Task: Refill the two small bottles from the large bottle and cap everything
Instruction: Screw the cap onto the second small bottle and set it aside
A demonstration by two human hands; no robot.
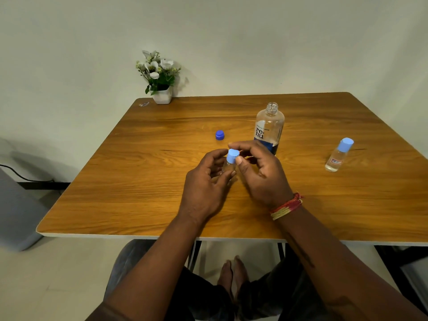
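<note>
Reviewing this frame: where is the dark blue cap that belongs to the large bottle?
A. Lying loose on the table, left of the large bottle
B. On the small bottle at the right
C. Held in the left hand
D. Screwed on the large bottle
A: the dark blue cap sits by itself on the table, left of the large bottle, whose threaded neck is bare.

1. The left hand (206, 181) curls round a small clear bottle (228, 167) standing on the wooden table (139, 181).
2. The right hand (259, 167) pinches its light blue cap (232, 155).
3. Behind stands the large bottle (269, 126), uncapped.
4. Its dark blue cap (219, 135) lies to the left.
5. A second small bottle (339, 155), capped, stands far right.
6. A flower pot (162, 96) sits at the far edge.
</note>
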